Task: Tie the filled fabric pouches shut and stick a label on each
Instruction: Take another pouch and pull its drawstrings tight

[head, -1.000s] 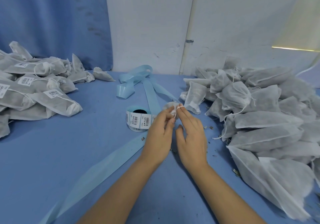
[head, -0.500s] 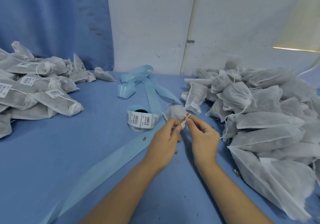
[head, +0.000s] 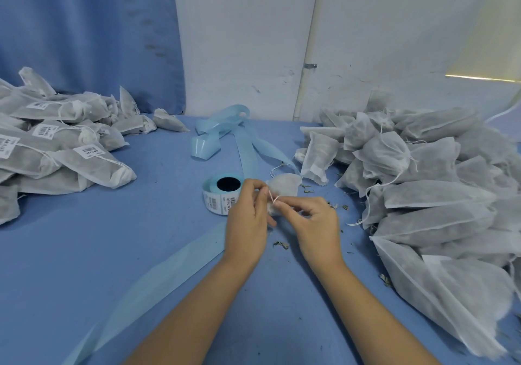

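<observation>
A small white fabric pouch [head: 283, 185] lies on the blue table in front of me, its gathered neck toward my hands. My left hand [head: 248, 218] pinches one end of the pouch's drawstring [head: 272, 195], and my right hand [head: 313, 221] pinches the other end close beside it. Both hands meet at the neck, hiding part of it. A roll of barcode labels [head: 218, 198] on pale blue backing stands just left of my left hand.
A heap of untied filled pouches [head: 428, 184] covers the right side of the table. Tied, labelled pouches [head: 56, 150] pile up at the left. Spent blue backing tape [head: 222, 133] curls behind the roll and trails toward the near left edge. Herb crumbs [head: 280, 244] dot the table.
The pouch has shifted toward me and my hands have drawn nearer together with it, working the drawstring at its neck. My right hand moved to the right of the neck.
</observation>
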The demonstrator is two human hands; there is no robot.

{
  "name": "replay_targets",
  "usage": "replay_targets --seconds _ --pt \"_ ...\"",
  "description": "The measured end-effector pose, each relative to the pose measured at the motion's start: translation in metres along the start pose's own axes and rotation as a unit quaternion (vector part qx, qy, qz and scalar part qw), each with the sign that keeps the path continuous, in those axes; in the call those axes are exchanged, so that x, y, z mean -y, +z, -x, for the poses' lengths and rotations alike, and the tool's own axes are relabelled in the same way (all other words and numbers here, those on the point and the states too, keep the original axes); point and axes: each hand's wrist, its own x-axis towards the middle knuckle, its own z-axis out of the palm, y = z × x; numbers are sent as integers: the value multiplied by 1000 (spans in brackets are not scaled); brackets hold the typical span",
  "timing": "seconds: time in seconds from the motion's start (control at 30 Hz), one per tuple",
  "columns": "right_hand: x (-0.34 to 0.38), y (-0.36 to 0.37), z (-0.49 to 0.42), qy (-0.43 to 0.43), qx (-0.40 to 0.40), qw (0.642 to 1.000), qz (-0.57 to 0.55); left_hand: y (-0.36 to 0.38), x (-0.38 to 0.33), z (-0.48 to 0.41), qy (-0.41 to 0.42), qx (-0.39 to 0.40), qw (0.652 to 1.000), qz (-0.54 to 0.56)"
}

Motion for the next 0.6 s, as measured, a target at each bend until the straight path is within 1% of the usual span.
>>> replay_targets --seconds 0.07,0.13,0.27,0.33,0.4,0.47,0.6 --pt "3 1 1 -9 1 999 43 0 -1 1 8 3 1000 -1" --pt "4 1 2 -5 -8 998 58 3 -1 3 13 10 1000 1" --pt "3 1 2 1 -36 997 67 9 0 4 -25 28 997 67" --pt "2 3 2 24 -40 998 37 10 1 3 -44 36 994 96" --pt "3 4 3 82 -27 996 -31 10 4 3 -52 45 991 115" --pt "5 5 2 140 -17 984 -111 9 5 2 -48 53 991 109" --pt "7 1 -2 165 -26 976 -142 10 6 2 -18 59 996 68"
